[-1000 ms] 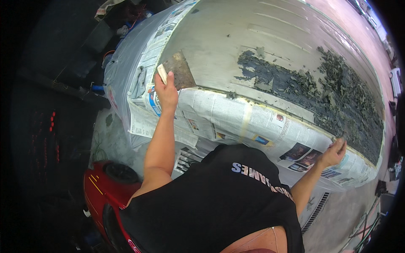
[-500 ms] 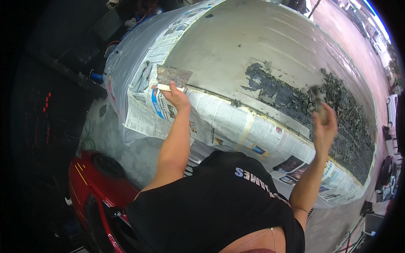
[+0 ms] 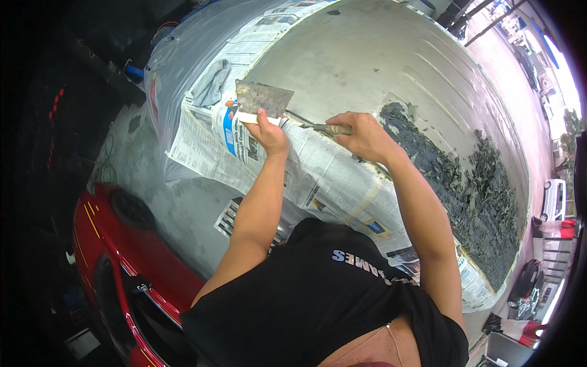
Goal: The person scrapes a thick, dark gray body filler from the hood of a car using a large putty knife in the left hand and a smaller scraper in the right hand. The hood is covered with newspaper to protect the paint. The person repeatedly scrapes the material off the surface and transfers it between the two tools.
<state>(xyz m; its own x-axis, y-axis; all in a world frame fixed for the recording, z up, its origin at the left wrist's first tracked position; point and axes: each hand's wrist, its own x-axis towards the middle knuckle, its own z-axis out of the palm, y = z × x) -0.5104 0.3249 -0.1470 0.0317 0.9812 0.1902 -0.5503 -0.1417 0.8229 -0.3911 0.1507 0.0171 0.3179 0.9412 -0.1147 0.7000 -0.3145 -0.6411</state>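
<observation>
My left hand [image 3: 269,137] grips the pale edge handle of a wide, stained metal spreader [image 3: 263,99], its flat blade facing up. Close to its right, my right hand [image 3: 370,139] is wrapped around the handle of a narrow scraper [image 3: 338,129]. The scraper's thin blade points left toward the spreader; I cannot tell whether they touch. Beneath both hands lies the newspaper [image 3: 324,174] taped along the near edge of a bare greyish vehicle roof [image 3: 361,55]. Dark, flaking, wrinkled coating [image 3: 428,153] covers the roof's right part.
A grey cloth [image 3: 211,85] rests on newspaper at the left, beside clear plastic sheeting [image 3: 174,73]. A red car [image 3: 147,244] is parked behind me at lower left. Off to the right stand a white van [image 3: 554,199] and a black car [image 3: 527,284].
My right hand has moved left with the scraper, from the flaking coating to beside the spreader. My left hand still holds the spreader; the whole view has shifted slightly.
</observation>
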